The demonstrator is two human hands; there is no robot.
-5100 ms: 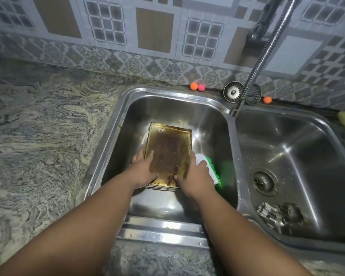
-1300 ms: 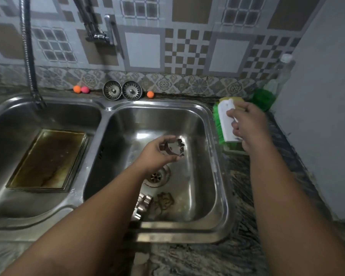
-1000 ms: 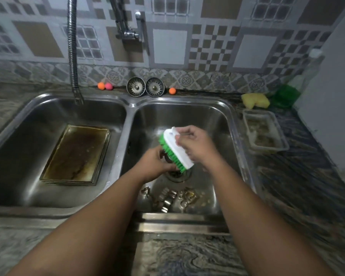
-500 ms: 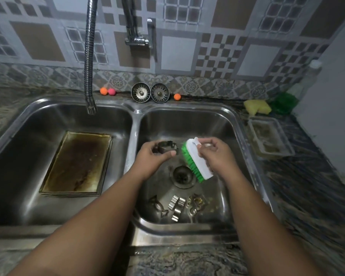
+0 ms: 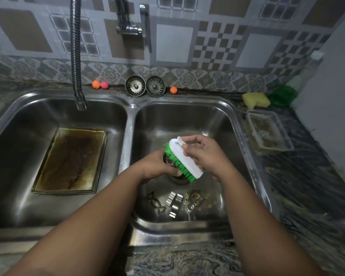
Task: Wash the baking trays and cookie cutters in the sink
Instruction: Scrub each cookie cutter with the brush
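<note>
Brush meets metal over the right basin of the sink. The right hand has its fingers curled over the white back of the scrub brush, with the green bristles pressed onto the cookie cutter. The left hand grips that cutter from below, wrapped so closely round it that only a sliver of steel shows. To do this well, I'd say use short strokes along the cutter's rim, turning it in the left grip so the bristles reach every inside corner. Keep a firm hold too, since thin wet steel could slip or nick. Half a second back the two were apart, the cutter lifted in plain sight and the brush tilted beside it; now they've closed together. The loose cutters lie unchanged on that basin's floor near the front wall. The baking trays sit stacked in the left basin, brown with grime, below the hose tap, which shows no running water that I can make out.
</note>
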